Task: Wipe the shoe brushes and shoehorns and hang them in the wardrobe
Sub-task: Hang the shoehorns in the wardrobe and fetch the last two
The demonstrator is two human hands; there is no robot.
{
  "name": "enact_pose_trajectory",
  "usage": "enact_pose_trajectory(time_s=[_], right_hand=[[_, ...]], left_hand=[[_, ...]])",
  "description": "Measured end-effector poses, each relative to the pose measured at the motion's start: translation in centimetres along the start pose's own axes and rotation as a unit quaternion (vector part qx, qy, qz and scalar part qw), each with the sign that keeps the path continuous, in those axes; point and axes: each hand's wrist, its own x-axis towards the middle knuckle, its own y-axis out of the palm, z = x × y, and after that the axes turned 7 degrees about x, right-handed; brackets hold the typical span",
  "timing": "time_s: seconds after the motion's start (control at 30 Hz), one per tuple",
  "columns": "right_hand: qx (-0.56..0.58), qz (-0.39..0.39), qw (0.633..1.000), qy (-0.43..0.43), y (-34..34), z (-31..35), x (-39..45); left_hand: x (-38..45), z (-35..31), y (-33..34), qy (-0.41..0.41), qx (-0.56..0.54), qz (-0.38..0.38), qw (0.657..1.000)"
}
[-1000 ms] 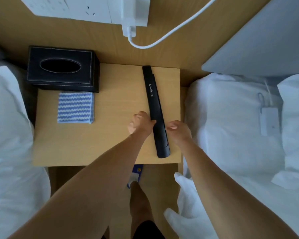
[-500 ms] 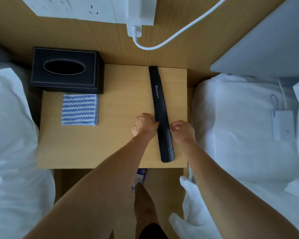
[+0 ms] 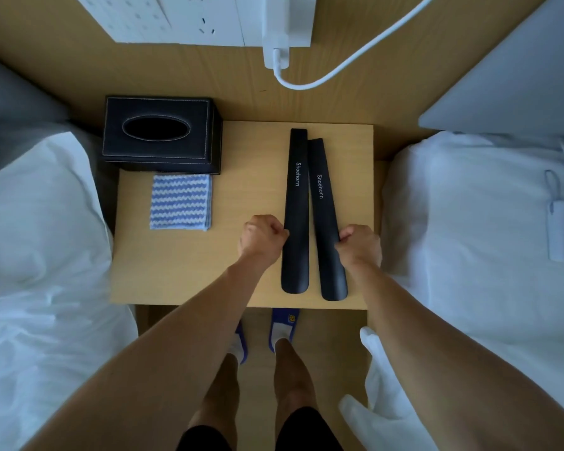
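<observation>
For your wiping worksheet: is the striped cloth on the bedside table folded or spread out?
Folded. The striped cloth lies as a neat small square on the bedside table, with layered edges showing along its right side.

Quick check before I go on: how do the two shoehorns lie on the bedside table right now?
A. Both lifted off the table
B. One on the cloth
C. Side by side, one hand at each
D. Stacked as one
C: the left shoehorn and right shoehorn lie side by side on the table, left hand and right hand at their outer edges.
</observation>
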Motion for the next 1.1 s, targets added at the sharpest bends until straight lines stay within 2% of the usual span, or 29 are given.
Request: enact_pose_trajectory(time_s=[0.1, 0.2, 0.3, 0.47, 0.6, 0.7, 0.83, 1.1], right_hand=[[-0.017, 0.017, 1.0, -0.001, -0.7, -0.2, -0.8], [-0.014, 0.028, 0.999, 0.017, -1.7, -0.7, -2.0], [0.017, 0.034, 0.999, 0.037, -2.7, -1.5, -3.6], [0.095, 0.009, 0.994, 0.061, -4.8, -2.5, -7.6], [0.136, -0.037, 0.988, 0.065, -6.7, -2.8, -11.5], [0.143, -0.086, 0.984, 0.058, -8.2, -2.2, -15.0], [0.169, -0.157, 0.972, 0.043, -10.6, -0.6, -19.7], [0.246, -0.28, 0.927, -0.031, -17.5, 3.5, -29.2]], left_hand=[[-0.7, 0.0, -0.3, 0.006, 0.015, 0.024, 1.0], [-1.8, -0.2, -0.6, 0.019, -0.002, 0.1, 0.995], [-3.4, -0.6, -1.0, 0.072, -0.01, 0.174, 0.982], [-6.3, -1.5, -2.3, 0.135, -0.016, 0.197, 0.971], [-8.6, -2.8, -4.1, 0.18, 0.053, 0.188, 0.964], [-10.3, -3.9, -6.1, 0.238, 0.126, 0.178, 0.946], [-13.0, -6.3, -9.6, 0.32, 0.17, 0.135, 0.922], [-20.5, -13.0, -17.2, 0.469, 0.152, 0.038, 0.869]])
